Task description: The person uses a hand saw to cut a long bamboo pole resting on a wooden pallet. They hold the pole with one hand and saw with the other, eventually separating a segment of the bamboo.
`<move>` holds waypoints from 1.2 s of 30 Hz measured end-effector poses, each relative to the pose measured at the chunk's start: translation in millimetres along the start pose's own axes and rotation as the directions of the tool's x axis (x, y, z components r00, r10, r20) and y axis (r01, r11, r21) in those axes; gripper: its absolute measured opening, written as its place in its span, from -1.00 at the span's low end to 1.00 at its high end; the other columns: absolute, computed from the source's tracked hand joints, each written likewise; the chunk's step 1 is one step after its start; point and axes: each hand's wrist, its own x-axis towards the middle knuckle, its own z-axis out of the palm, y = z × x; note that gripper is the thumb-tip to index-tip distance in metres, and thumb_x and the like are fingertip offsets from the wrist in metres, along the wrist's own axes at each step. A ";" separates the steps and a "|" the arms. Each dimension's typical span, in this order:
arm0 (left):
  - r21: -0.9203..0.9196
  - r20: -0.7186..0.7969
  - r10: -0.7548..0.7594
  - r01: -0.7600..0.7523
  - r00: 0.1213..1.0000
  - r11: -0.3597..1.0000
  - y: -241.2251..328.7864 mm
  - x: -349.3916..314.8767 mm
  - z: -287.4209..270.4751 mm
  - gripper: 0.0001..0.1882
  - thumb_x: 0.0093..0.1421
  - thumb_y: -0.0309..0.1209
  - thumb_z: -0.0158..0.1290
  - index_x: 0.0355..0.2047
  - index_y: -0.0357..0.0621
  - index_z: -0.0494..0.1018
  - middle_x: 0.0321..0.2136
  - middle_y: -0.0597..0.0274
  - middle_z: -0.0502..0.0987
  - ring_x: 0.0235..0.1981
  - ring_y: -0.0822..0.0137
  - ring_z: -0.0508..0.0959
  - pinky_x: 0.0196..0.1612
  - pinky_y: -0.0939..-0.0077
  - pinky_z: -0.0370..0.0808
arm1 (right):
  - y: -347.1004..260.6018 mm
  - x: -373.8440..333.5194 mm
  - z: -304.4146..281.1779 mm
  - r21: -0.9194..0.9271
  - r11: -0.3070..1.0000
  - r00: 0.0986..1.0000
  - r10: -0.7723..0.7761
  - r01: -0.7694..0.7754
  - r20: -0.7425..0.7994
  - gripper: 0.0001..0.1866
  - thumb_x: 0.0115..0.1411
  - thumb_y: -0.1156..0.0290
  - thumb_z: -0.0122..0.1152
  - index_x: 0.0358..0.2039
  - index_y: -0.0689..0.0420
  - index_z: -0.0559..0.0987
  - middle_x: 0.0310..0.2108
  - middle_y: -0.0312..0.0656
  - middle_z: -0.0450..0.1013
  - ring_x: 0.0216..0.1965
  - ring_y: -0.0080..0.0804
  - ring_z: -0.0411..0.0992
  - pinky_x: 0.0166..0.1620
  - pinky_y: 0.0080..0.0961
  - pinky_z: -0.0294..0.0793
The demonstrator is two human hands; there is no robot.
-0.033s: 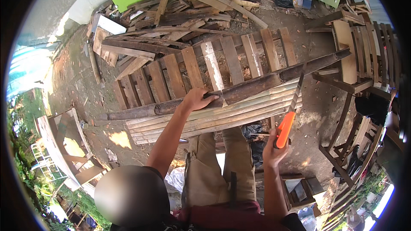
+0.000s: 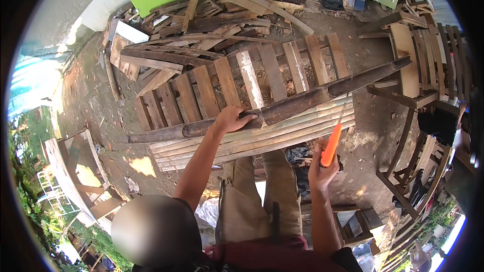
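Left hand [image 2: 233, 119] clenched on dark bamboo pole [image 2: 302, 102]; right hand [image 2: 321, 168], at 4 o'clock, grasping orange-handled knife [image 2: 331, 145], blade probably raised; positions unchanged, work paused.

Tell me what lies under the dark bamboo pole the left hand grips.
Under the dark bamboo pole lies a row of pale split bamboo strips, with a slatted wooden pallet behind. The left hand grips the pole; whatever supports the strips is covered.

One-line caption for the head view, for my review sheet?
Left hand grips a long dark bamboo pole lying over split slats; right hand holds an orange-handled knife.
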 end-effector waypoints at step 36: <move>0.078 -0.959 0.074 0.004 0.275 0.997 7.5 -419.9 -176.0 -0.69 0.14 -0.47 0.19 -0.07 -0.12 0.57 -0.15 0.07 0.64 -0.12 -0.02 0.62 -0.05 0.20 0.56 | -75.1 -66.0 56.1 -0.078 0.863 0.712 -0.357 0.499 0.605 -0.58 0.18 0.44 0.28 0.06 0.26 0.53 -0.28 0.19 0.57 -0.21 0.22 0.56 -0.17 -0.05 0.51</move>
